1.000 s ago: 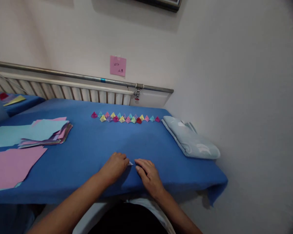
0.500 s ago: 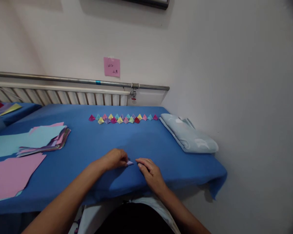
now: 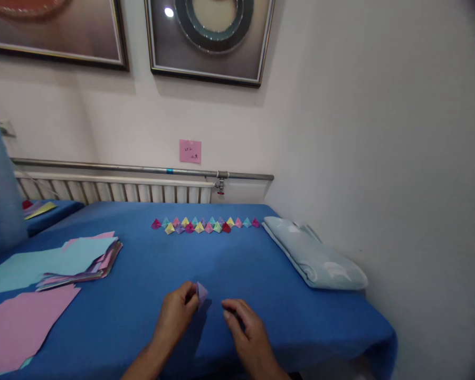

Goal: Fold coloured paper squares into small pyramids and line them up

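Note:
Between the thumb and fingers of my left hand (image 3: pixel 178 311) is a small folded piece of lilac paper (image 3: pixel 201 295), raised above the blue cloth (image 3: pixel 150 279). My right hand (image 3: pixel 247 330) is a short way to its right, fingers curved and thumb apart, holding nothing. Farther back, small folded paper pieces (image 3: pixel 199 227) in several colours lie in two zigzag rows on the cloth.
On the left lie a stack of coloured paper (image 3: pixel 79 256) and pink sheets (image 3: pixel 24 327). A folded pale blue blanket (image 3: pixel 316 256) rests at the right, beside the wall. Behind the table are a radiator (image 3: pixel 150 191) and a metal pipe (image 3: pixel 142 169).
My left hand has lifted the lilac paper off the cloth and tilted it upright. My right hand stays to its right, still apart from it. The camera view has tipped upward, showing framed pictures.

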Action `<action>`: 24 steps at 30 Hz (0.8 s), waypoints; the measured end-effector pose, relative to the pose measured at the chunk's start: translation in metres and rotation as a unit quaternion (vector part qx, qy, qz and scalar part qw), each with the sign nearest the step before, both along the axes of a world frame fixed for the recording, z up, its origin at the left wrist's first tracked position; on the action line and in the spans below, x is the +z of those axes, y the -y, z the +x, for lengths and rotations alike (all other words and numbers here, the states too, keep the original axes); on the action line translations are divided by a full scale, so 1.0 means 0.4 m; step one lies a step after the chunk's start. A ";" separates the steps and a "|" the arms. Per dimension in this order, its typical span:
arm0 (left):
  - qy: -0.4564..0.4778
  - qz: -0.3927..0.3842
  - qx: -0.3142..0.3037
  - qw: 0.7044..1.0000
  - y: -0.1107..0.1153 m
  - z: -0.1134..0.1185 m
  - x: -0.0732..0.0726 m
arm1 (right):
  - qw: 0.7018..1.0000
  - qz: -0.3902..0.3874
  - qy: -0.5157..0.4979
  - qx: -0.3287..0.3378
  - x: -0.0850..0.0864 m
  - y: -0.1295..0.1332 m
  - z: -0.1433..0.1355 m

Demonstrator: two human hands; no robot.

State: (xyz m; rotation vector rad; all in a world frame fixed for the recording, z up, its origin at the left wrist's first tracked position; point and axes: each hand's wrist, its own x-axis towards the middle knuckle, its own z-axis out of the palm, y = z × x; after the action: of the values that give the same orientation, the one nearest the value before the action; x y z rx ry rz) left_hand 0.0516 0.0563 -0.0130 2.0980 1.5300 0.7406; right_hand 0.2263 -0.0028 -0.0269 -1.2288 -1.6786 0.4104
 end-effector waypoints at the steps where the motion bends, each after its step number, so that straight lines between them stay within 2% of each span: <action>1: 0.049 -0.008 0.006 0.999 0.013 -0.001 0.005 | 1.000 0.016 0.011 0.008 0.013 0.005 -0.016; 3: 0.190 -0.039 0.014 0.981 0.040 0.003 0.019 | 0.997 0.061 0.044 0.024 0.040 0.015 -0.045; 5: 0.308 -0.073 0.020 0.948 0.065 0.011 0.036 | 0.993 0.093 0.071 0.022 0.065 0.021 -0.067; 8: 0.382 -0.100 0.032 0.918 0.094 0.024 0.059 | 0.992 0.091 0.092 -0.001 0.090 0.023 -0.079; 13: 0.370 -0.087 0.046 0.924 0.117 0.038 0.068 | 0.989 0.084 0.122 0.003 0.099 0.018 -0.073; 18: 0.332 -0.071 0.058 0.939 0.123 0.045 0.066 | 0.987 0.072 0.140 0.016 0.087 0.015 -0.071; 24: 0.266 -0.039 0.073 0.960 0.128 0.049 0.064 | 0.986 0.081 0.145 0.000 0.072 0.010 -0.071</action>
State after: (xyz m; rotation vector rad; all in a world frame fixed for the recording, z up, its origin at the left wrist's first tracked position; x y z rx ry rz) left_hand 0.0712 0.0050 0.0127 1.5612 1.3829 1.1635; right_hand 0.1978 -0.0068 0.0020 -1.2095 -1.9172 0.0926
